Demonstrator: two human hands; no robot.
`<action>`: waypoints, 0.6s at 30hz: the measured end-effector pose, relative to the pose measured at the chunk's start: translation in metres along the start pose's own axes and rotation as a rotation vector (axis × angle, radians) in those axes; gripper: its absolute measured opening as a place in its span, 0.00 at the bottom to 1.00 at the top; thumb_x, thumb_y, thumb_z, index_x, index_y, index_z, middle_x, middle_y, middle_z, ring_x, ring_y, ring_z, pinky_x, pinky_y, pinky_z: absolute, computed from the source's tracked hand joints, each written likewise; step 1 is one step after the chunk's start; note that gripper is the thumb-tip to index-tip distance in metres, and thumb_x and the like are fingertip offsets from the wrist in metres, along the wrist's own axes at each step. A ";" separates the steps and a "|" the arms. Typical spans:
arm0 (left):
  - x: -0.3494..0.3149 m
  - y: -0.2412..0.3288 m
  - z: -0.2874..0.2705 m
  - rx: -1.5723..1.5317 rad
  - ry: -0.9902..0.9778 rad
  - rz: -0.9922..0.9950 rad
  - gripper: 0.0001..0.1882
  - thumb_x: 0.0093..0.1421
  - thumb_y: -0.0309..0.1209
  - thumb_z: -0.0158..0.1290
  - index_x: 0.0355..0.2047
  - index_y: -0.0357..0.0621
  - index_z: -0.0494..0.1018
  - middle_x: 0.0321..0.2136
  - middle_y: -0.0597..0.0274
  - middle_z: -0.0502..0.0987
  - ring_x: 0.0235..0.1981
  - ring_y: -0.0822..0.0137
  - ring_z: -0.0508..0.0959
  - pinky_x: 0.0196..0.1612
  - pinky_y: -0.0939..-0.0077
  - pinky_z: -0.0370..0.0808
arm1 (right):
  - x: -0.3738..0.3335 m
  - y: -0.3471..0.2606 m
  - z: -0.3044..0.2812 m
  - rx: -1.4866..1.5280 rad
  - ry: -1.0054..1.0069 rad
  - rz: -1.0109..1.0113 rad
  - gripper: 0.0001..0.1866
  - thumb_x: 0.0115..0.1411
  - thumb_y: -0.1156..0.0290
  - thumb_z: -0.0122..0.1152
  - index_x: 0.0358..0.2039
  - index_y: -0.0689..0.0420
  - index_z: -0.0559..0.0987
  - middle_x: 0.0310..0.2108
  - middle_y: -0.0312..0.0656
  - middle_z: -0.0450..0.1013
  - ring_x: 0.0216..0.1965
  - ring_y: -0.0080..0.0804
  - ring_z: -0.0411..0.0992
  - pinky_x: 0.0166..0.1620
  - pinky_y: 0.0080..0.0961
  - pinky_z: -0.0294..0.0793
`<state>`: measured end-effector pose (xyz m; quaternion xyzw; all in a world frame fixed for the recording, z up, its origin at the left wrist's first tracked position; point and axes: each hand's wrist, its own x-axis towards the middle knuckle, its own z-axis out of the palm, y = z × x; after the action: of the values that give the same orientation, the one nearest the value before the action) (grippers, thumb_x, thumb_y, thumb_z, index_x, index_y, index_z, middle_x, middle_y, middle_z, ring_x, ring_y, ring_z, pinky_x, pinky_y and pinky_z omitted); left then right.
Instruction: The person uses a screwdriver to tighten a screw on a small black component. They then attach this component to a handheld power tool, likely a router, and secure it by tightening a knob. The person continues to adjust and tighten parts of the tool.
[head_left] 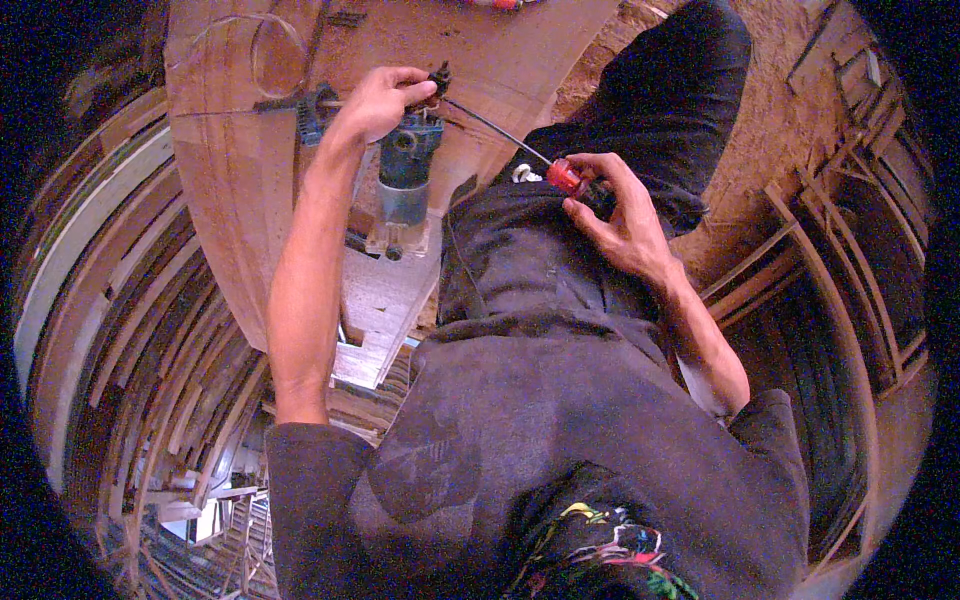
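My right hand (625, 220) grips the red and black handle of a screwdriver (500, 132) over my lap. Its long metal shaft slants up and left, with the tip at a small black part (439, 82). My left hand (378, 105) pinches that part between thumb and fingers; the exact kind of part is too small to tell. Just below the left hand stands a teal and grey cylindrical power tool (404, 180), which looks like a trim router. The left fingers partly cover its upper end.
A wide wooden board (230, 210) lies under the tools. On it are a blue clamp-like tool (318, 115) and a thin pale loop (280, 65). Long timber pieces (110, 310) are stacked at the left. Wooden frames (840, 260) stand at the right, beside a sawdust-covered floor (765, 110).
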<state>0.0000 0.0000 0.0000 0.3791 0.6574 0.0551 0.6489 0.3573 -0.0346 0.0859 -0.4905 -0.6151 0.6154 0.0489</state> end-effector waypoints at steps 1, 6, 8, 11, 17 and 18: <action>-0.001 0.001 0.000 0.009 0.013 0.014 0.17 0.66 0.36 0.57 0.47 0.34 0.80 0.36 0.61 0.84 0.37 0.72 0.80 0.45 0.74 0.75 | 0.002 0.000 0.000 0.033 0.000 0.006 0.25 0.66 0.54 0.60 0.58 0.54 0.74 0.45 0.43 0.77 0.46 0.28 0.73 0.52 0.25 0.71; -0.003 -0.009 0.005 -0.078 -0.012 -0.018 0.17 0.66 0.36 0.58 0.47 0.34 0.79 0.35 0.63 0.83 0.36 0.72 0.79 0.44 0.74 0.75 | 0.005 -0.014 -0.010 0.621 -0.263 0.502 0.22 0.71 0.52 0.47 0.56 0.53 0.75 0.33 0.35 0.76 0.27 0.16 0.66 0.26 0.15 0.61; 0.000 -0.011 0.000 -0.094 -0.045 -0.016 0.18 0.66 0.37 0.59 0.49 0.36 0.78 0.36 0.66 0.82 0.37 0.75 0.78 0.43 0.75 0.75 | 0.008 0.005 -0.005 0.512 -0.289 0.458 0.23 0.72 0.52 0.48 0.56 0.54 0.75 0.33 0.35 0.77 0.28 0.17 0.66 0.28 0.15 0.62; -0.005 -0.002 0.000 -0.058 0.018 0.007 0.19 0.66 0.39 0.58 0.49 0.35 0.78 0.36 0.66 0.82 0.37 0.74 0.78 0.43 0.75 0.75 | 0.009 0.004 0.002 0.319 -0.171 0.216 0.22 0.70 0.57 0.54 0.57 0.57 0.75 0.37 0.37 0.77 0.37 0.25 0.73 0.39 0.25 0.72; -0.007 0.003 -0.007 0.022 0.019 -0.009 0.19 0.67 0.39 0.56 0.48 0.34 0.79 0.36 0.63 0.83 0.37 0.72 0.79 0.44 0.75 0.75 | 0.011 -0.012 -0.006 -0.145 -0.019 -0.041 0.22 0.66 0.62 0.60 0.57 0.58 0.75 0.49 0.48 0.77 0.50 0.46 0.76 0.54 0.37 0.74; -0.008 0.004 -0.006 0.005 0.008 -0.013 0.19 0.67 0.39 0.56 0.48 0.34 0.79 0.36 0.63 0.83 0.37 0.72 0.79 0.44 0.75 0.75 | 0.010 -0.016 -0.005 -0.196 0.017 -0.029 0.22 0.65 0.63 0.60 0.56 0.59 0.75 0.49 0.49 0.77 0.49 0.48 0.76 0.54 0.38 0.74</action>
<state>-0.0049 0.0013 0.0094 0.3763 0.6626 0.0510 0.6455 0.3468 -0.0210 0.0943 -0.4891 -0.6791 0.5472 0.0148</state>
